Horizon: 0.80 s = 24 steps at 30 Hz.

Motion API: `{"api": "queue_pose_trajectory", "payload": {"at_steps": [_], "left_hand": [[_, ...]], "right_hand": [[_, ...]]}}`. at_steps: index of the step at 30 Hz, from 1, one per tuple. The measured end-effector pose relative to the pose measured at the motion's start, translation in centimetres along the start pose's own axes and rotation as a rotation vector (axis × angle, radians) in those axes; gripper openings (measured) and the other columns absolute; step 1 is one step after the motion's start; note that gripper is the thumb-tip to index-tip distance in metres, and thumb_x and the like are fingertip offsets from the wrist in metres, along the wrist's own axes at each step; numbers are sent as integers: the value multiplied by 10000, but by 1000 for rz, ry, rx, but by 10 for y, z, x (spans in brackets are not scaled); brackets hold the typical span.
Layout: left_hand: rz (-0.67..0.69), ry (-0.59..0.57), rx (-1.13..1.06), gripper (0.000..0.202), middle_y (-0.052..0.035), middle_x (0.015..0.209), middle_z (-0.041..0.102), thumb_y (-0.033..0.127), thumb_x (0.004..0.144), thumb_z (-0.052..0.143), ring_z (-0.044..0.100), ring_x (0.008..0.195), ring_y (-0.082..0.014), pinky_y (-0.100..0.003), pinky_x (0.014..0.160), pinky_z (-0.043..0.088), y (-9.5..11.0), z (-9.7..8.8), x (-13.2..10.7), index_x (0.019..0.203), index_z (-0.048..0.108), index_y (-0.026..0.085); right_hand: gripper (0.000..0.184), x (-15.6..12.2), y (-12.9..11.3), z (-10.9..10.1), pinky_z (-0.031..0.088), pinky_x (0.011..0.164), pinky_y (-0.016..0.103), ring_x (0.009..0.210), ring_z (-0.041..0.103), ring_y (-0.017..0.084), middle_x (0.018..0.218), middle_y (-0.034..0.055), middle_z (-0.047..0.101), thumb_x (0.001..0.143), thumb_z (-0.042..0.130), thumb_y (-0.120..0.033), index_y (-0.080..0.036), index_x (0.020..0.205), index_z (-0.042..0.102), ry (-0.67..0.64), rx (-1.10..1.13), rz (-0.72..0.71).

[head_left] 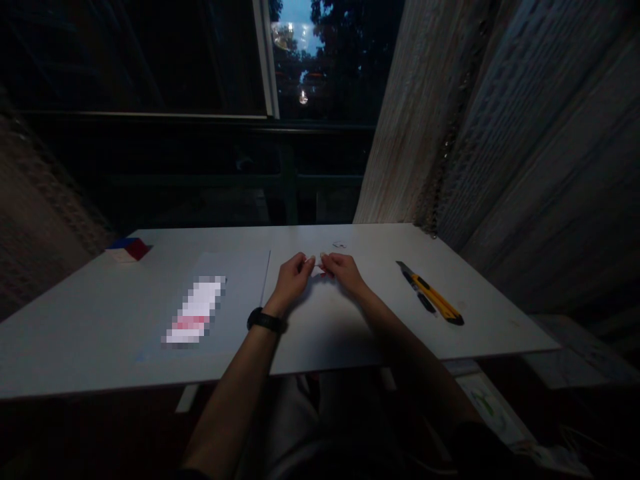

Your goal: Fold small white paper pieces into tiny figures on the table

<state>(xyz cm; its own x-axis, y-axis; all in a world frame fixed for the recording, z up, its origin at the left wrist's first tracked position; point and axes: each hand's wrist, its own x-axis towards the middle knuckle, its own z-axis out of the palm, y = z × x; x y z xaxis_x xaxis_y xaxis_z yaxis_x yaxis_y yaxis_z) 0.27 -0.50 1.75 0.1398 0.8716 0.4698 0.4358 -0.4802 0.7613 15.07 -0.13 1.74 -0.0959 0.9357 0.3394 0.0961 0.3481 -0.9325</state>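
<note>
My left hand (pixel 293 278) and my right hand (pixel 341 269) meet at the middle of a white board (pixel 350 333), fingertips pinched together on a small pale piece (pixel 316 262) that I cannot make out in the dim light. A black watch (pixel 264 321) sits on my left wrist. Just beyond the hands lies a tiny pale scrap (pixel 339 245). Left of my left hand lies a sheet of paper (pixel 235 280) with a blurred patch on it.
A yellow and black utility knife (pixel 433 294) lies to the right of my hands. A coloured puzzle cube (pixel 127 249) rests at the board's far left corner. Curtains (pixel 500 133) hang at the right, and a dark window (pixel 310 60) is ahead.
</note>
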Motion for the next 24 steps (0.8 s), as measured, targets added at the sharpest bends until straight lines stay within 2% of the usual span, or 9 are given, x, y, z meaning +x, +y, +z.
{"api": "queue_pose_trajectory", "payload": {"at_steps": [4, 10, 13, 16, 20, 24], "left_hand": [[16, -20, -17, 329, 46, 558, 404, 432, 821, 433, 379, 559, -94, -223, 537, 300, 2, 1, -1, 612, 425, 179], [19, -51, -85, 350, 42, 563, 403, 452, 825, 416, 378, 567, -96, -224, 543, 305, 5, 0, -1, 607, 428, 178], [37, -82, -62, 377, 37, 560, 399, 461, 828, 401, 380, 572, -100, -230, 546, 304, 6, -2, -2, 582, 426, 176], [59, -96, -34, 393, 32, 565, 409, 466, 835, 384, 389, 577, -104, -235, 550, 307, 6, -2, -3, 577, 439, 175], [73, -62, 4, 360, 26, 597, 468, 451, 842, 385, 425, 596, -109, -236, 561, 319, 3, -1, -2, 636, 491, 176], [94, -15, 109, 316, 13, 641, 512, 424, 831, 414, 451, 626, -116, -240, 574, 326, 0, 0, -1, 663, 521, 179]], "right_hand": [[404, 0, 4, 1, 347, 482, 216, 473, 464, 90, 490, -27, 531, 571, 688, -521, -168, 552, 495, 5, 19, 0], [355, 2, 2, -6, 388, 511, 227, 481, 471, 90, 497, -48, 510, 570, 699, -468, -176, 582, 497, -56, 98, 16], [306, 2, -1, -10, 391, 531, 231, 528, 498, 99, 575, -30, 556, 567, 712, -417, -170, 647, 551, -121, 22, -16], [268, 2, 0, -11, 391, 555, 242, 551, 502, 106, 597, -15, 570, 571, 709, -382, -161, 642, 573, -110, -79, -35], [247, 3, 3, -11, 383, 574, 248, 571, 499, 110, 616, -6, 578, 584, 694, -360, -150, 679, 606, -87, -174, -27], [277, 1, 4, -10, 335, 539, 230, 550, 450, 94, 585, -20, 537, 609, 677, -393, -135, 700, 634, -151, -331, -37]]}}
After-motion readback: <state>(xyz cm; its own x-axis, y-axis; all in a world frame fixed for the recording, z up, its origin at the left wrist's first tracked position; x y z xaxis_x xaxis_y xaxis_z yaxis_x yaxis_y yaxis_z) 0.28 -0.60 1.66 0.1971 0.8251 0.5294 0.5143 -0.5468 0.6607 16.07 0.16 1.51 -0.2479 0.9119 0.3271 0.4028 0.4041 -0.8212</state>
